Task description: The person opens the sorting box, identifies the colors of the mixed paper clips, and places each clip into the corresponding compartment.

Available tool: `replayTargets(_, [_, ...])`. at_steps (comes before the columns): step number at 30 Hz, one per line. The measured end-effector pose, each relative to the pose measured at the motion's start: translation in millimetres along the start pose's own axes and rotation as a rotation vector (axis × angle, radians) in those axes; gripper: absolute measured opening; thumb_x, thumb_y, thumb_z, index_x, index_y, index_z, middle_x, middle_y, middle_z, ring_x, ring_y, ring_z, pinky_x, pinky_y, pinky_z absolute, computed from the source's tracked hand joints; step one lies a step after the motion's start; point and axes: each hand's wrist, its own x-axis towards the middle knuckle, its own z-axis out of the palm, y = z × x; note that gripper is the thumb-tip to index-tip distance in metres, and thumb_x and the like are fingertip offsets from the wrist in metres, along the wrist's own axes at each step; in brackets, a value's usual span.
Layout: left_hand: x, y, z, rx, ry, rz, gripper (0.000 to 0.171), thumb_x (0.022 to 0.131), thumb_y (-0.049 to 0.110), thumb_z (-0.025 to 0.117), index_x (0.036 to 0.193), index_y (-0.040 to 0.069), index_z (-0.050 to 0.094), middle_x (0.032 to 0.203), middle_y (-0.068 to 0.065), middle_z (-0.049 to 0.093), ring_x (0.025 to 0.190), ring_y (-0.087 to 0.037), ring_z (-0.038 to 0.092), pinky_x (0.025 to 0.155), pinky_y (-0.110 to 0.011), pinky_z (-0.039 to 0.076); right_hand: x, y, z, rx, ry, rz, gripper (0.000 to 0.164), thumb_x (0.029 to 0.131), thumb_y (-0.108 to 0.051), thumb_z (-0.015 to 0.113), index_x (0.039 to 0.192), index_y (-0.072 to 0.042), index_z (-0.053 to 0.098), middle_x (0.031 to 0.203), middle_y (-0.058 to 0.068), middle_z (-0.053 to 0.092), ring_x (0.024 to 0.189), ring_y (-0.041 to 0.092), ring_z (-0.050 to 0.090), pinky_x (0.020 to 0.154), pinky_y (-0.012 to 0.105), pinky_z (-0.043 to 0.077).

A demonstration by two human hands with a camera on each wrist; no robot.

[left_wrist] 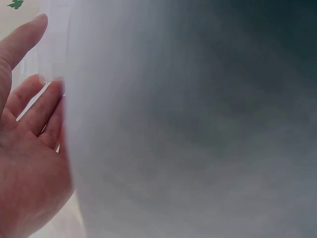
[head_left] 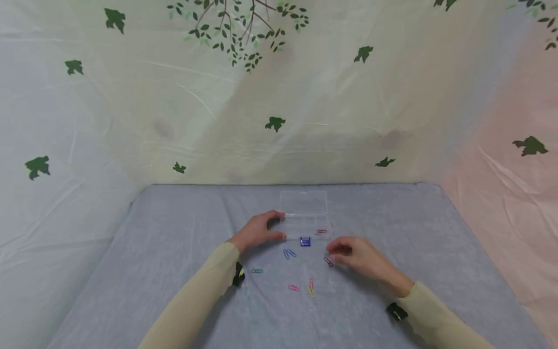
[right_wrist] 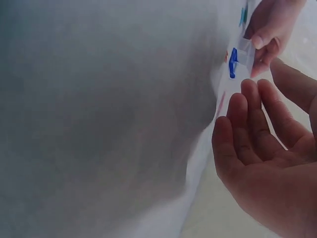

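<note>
A clear plastic box lies on the table with its lid tipped back, away from me. My left hand holds the box's left end, thumb at the near corner and fingers at the far one. Inside, toward the right, is a red paper clip; a blue latch sits at the front edge. My right hand hovers right of the box, fingers loosely bent and nothing in them. Just below its fingertips, a dark red paper clip lies on the cloth.
Nearer me on the grey cloth are two blue paper clips, a green one, a pink one, and a yellow one against another pink clip. Leaf-patterned sheeting hangs behind and beside the table.
</note>
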Motion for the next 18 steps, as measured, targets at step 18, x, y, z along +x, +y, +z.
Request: replayTargets(18, [-0.8, -0.9, 3.6, 0.011, 0.012, 0.002, 0.064, 0.091, 0.032, 0.082, 0.147, 0.014, 0.058, 0.149, -0.006, 0.057, 0.143, -0.027, 0.047, 0.119, -0.044, 0.036, 1.1, 4.7, 10.4, -0.104, -0.054, -0.051, 0.015, 0.088, -0.009, 0.082, 0.101, -0.006, 0.075, 0.088, -0.005, 0.067, 0.079, 0.008, 0.058, 0.070, 0.025, 0.051])
